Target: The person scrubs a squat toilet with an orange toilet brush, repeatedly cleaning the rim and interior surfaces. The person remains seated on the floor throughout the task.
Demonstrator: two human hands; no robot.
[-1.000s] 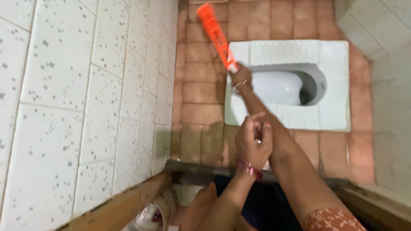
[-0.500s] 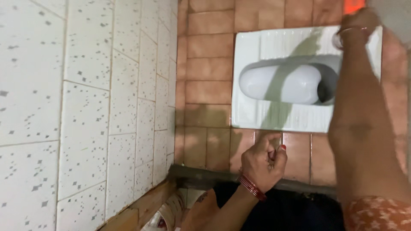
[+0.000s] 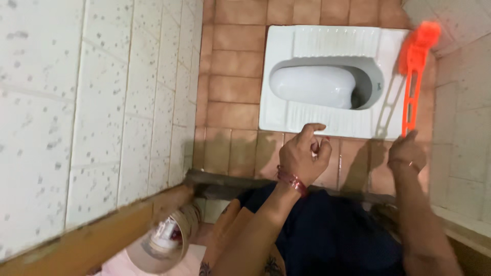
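1. Nearest the camera, low in the view, sits a round beige container with a red-and-white label (image 3: 166, 236), blurred, by a wooden threshold beam (image 3: 92, 240), with dark blue cloth (image 3: 332, 235) draped over the lap.
2. Up comes the left hand (image 3: 303, 157), red bangles at the wrist, fingers curled in loosely over the palm with the forefinger crooked; whether it pinches anything, I cannot tell.
3. Over on the right, the right hand (image 3: 406, 153) is clenched around the bottom end of a bright orange plastic long-handled toilet brush (image 3: 415, 71).
4. That brush stands nearly straight up the view, long axis running away from the person, bristled head pointing far, at the right rim of the white ceramic squat toilet pan (image 3: 286, 112).
5. Beyond, terracotta floor tiles (image 3: 230, 66); a speckled white tiled wall (image 3: 76, 102) at left.
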